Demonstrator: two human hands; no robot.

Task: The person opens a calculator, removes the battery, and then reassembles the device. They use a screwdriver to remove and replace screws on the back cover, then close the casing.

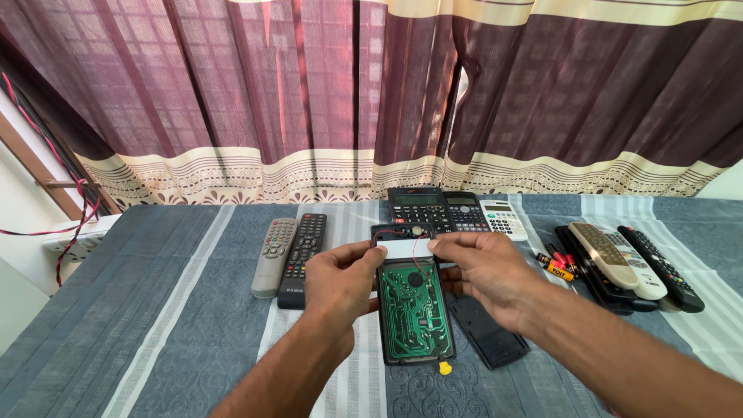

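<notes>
**Opened calculator, circuit board exposed, both hands at its upper end**

An opened calculator point(414, 302) is seen lying face down on the surface point(178, 310), which is covered by a grey-blue striped cloth. The back cover point(486, 333) has already been taken off and is laid just to the right of the body, partly under the right forearm. The green circuit board point(412, 313) is fully uncovered; thin red and black wires are seen running to the top section.

A white rectangular strip point(405, 249) across the upper end is pinched from both sides: the left hand point(339, 282) is closed on its left end with thumb and fingers, the right hand point(484, 271) on its right end (whether the strip is lifted or merely touched cannot be told). A small yellow piece point(444, 368) is lying on the cloth at the bottom edge of the body, apart from it.

Judged progress: opening is done, inner parts are being handled; reassembly is not yet begun, since the cover is off.

Elsewhere: two remotes point(290, 254) are laid to the left, three closed calculators point(457, 209) behind, loose batteries point(557, 265) and a pile of remotes point(631, 267) to the right. Curtains point(371, 93) are hung behind.
</notes>
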